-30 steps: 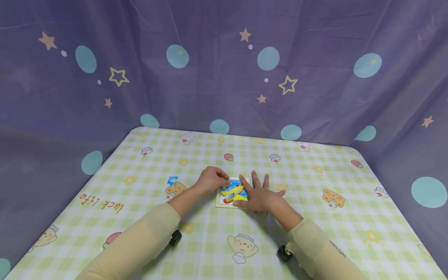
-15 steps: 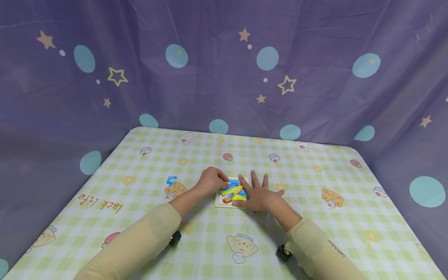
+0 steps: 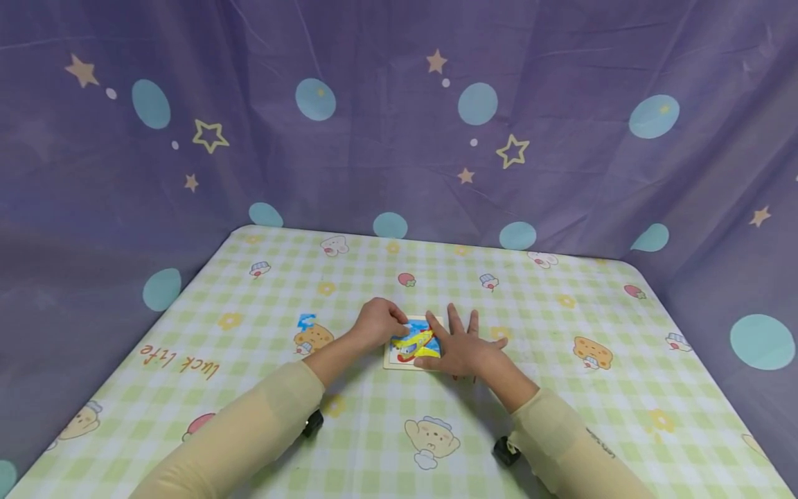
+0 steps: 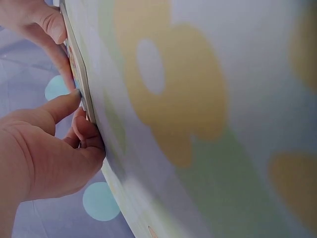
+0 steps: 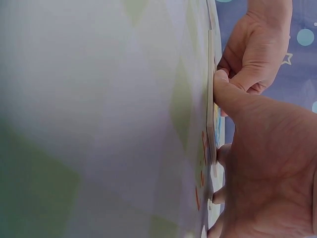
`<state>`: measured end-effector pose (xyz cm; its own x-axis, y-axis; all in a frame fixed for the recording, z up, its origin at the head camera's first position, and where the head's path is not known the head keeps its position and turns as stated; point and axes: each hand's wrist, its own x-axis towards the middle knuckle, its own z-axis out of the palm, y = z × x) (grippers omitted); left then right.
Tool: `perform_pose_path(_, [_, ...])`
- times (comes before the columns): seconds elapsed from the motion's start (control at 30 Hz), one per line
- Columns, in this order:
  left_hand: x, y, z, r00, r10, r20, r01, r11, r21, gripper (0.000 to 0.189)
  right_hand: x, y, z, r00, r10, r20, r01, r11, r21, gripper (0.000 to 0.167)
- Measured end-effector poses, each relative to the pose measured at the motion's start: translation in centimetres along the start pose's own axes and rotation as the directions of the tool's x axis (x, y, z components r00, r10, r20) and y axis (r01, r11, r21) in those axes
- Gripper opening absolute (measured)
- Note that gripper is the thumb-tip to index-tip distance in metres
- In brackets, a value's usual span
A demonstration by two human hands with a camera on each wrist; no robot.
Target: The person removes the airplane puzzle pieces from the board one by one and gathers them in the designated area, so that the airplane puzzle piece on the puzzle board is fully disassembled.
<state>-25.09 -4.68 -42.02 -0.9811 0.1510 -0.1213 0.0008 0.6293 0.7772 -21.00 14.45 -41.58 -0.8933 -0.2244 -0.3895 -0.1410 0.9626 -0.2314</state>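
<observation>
A small jigsaw puzzle (image 3: 411, 343) with a yellow and red plane on blue lies in a pale wooden tray (image 3: 399, 368) on the table. At its upper left corner is my left hand (image 3: 377, 324). The left wrist view shows that thumb on the picture side and the fingers curled at the tray's edge, hiding that corner. My right hand (image 3: 464, 348) rests on the puzzle's right side, fingers spread, with thumb and index finger on the picture and the other fingers on the cloth. One loose blue puzzle piece (image 3: 307, 321) lies left of the tray.
A green and white checked tablecloth (image 3: 530, 395) with printed cartoons covers the table. Behind and at both sides hangs a purple curtain (image 3: 399, 159) with stars and dots. A black wrist device (image 3: 506, 452) sits under the right sleeve.
</observation>
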Motion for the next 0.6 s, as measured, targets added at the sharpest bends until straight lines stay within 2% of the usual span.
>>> perform_pose_path(0.6, [0.07,-0.04,-0.01,1.0,0.008,0.007,-0.008,1.0,0.005,0.012,0.01,-0.04,-0.08,1.0,0.001,0.001,-0.001,1.0,-0.001,0.097])
